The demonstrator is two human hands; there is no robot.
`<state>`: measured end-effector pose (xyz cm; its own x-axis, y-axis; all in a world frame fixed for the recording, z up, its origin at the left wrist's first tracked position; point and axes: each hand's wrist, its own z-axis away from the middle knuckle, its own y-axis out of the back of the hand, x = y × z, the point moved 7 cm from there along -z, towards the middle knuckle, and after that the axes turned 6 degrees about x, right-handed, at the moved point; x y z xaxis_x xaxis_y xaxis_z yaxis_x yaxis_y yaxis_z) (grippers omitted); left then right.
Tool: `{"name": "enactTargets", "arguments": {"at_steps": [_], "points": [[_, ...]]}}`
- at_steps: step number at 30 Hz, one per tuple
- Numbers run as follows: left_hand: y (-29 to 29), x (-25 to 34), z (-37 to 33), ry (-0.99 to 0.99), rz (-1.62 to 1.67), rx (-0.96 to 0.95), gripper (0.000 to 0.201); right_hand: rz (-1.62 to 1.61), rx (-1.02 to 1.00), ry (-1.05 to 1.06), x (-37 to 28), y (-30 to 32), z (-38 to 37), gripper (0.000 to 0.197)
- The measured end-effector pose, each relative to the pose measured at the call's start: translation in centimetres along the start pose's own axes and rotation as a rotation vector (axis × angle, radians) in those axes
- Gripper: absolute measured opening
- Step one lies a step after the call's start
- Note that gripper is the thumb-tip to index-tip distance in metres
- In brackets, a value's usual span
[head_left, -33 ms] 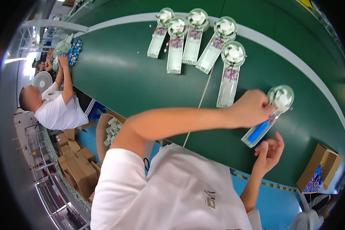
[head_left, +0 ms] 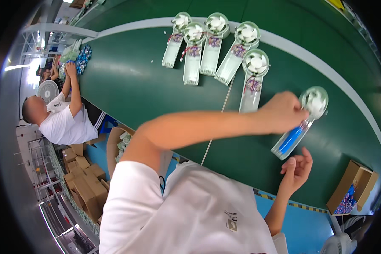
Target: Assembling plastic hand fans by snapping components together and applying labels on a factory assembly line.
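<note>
A handheld fan body (head_left: 281, 151) with white blades and a blue battery (head_left: 290, 139) in its open handle lies tilted on the green table at right. My left hand (head_left: 283, 113) reaches across from the left, closed at the fan's neck, where its fingers hide some of the wiring. Just below the handle's lower end is my right hand (head_left: 295, 172), fingers loosely bent and apart, with nothing visible in it. To the left, several similar fan bodies (head_left: 252, 86) lie in a fanned row, with red wires and small circuit boards but no blue battery showing.
A cardboard box (head_left: 360, 186) of small blue and red parts stands at the right table edge. Another carton (head_left: 114, 146) with pale parts is at the near left. A person in a white shirt (head_left: 70, 120) works farther along the green table (head_left: 122, 84).
The fan with the blue battery has shifted slightly up and right together with my left hand. My right hand stays almost in place.
</note>
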<state>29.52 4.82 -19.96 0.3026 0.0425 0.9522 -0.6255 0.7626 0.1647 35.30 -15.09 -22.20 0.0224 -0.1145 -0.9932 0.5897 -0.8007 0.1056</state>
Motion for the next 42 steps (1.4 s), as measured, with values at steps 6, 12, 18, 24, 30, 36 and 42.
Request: {"name": "enactTargets", "arguments": {"at_steps": [6, 12, 18, 24, 30, 36, 42], "points": [[5.2, 4.9, -18.3, 0.199, -0.061, -0.029, 0.031, 0.153, -0.028, -0.104, 0.6, -0.1, 0.2, 0.019], [15.3, 2.1, -34.3, 0.220, -0.099, 0.146, 0.032, 0.248, -0.005, 0.030, 0.1, -1.1, 0.0, 0.012], [17.5, 6.5, -30.7, -0.204, -0.736, 0.345, 0.052, 0.389, -0.092, -0.027, -1.3, -2.0, -2.2, 0.012], [14.1, 9.4, -0.6, -0.383, -0.584, 0.343, 0.023, 0.226, -0.324, 0.114, -5.0, -8.8, -5.4, 0.014], [10.6, -1.3, 11.0, -0.120, -0.457, 0.592, 0.054, 0.112, -0.451, -0.161, -4.5, -13.1, -6.8, 0.017], [7.2, -4.0, 10.0, -0.124, -0.248, 0.562, 0.041, 0.282, -0.537, -0.147, -4.5, -13.9, -5.6, 0.017], [5.1, -4.7, 11.4, -0.191, -0.245, 0.374, 0.037, 0.360, -0.474, -0.209, -3.5, -11.0, -3.0, 0.016]]}}
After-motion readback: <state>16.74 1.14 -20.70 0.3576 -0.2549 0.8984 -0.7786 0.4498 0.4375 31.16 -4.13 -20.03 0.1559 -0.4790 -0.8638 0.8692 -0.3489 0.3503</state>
